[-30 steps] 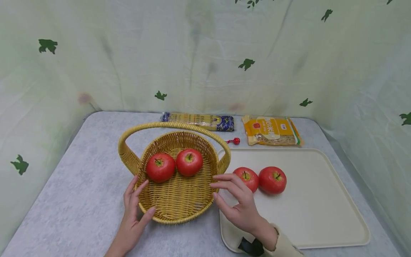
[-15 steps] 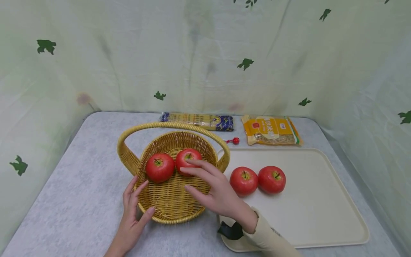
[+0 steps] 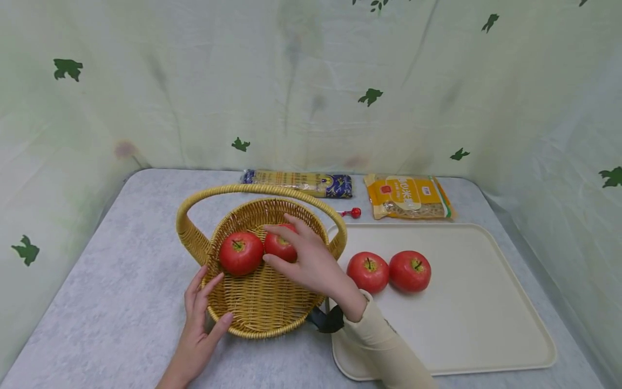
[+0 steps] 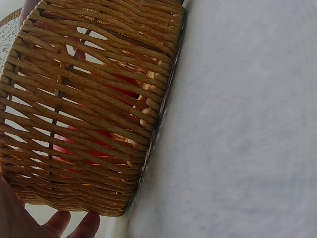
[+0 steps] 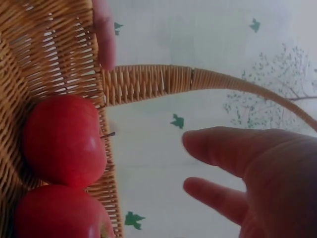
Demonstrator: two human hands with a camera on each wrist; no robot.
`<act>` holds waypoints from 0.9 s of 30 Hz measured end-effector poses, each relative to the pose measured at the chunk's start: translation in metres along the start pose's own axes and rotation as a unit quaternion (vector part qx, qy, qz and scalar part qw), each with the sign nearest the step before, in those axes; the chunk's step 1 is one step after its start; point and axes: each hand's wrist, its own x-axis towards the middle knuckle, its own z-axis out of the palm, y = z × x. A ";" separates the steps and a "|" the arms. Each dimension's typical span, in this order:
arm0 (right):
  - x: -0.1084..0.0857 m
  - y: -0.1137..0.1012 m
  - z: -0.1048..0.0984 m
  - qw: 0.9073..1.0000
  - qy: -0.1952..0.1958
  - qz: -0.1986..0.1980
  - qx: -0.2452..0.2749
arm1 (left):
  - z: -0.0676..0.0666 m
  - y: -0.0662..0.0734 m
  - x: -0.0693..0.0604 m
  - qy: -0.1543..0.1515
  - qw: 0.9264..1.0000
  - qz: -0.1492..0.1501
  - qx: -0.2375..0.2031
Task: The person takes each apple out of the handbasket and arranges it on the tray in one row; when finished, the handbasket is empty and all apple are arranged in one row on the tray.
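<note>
A round wicker basket point(image 3: 262, 305) with a tall arched handle stands on the table, holding two red apples. The left apple point(image 3: 241, 254) shows whole in the head view; the right apple point(image 3: 279, 244) is partly covered by my right hand point(image 3: 308, 259). That hand is over the basket with its fingers and thumb spread above the right apple; in the right wrist view they are apart from both apples. My left hand point(image 3: 199, 324) rests at the basket's left side, fingers extended along the rim and thumb by the near edge. Its fingertips also show beside the wicker in the left wrist view.
Right of the basket lies a cream tray point(image 3: 476, 302) bearing two more red apples, one point(image 3: 367, 272) beside the other point(image 3: 410, 271). Behind are a noodle packet point(image 3: 301, 182), a yellow food bag point(image 3: 409, 197) and a red lollipop point(image 3: 355, 213). A leaf-patterned curtain point(image 3: 311, 108) surrounds the table.
My right hand has moved left from the basket's right rim to above the right apple. The left hand, the basket and the apples have stayed in place.
</note>
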 end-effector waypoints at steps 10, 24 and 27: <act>0.014 0.005 0.005 0.996 -0.061 0.060 -0.037 | 0.000 -0.001 0.000 0.000 1.000 0.000 -0.003; 0.021 0.016 0.010 0.991 -0.098 0.093 -0.015 | 0.001 -0.001 0.000 0.001 1.000 0.005 -0.001; 0.022 0.017 0.011 0.990 -0.099 0.101 -0.011 | 0.001 -0.001 0.000 0.000 1.000 0.004 0.000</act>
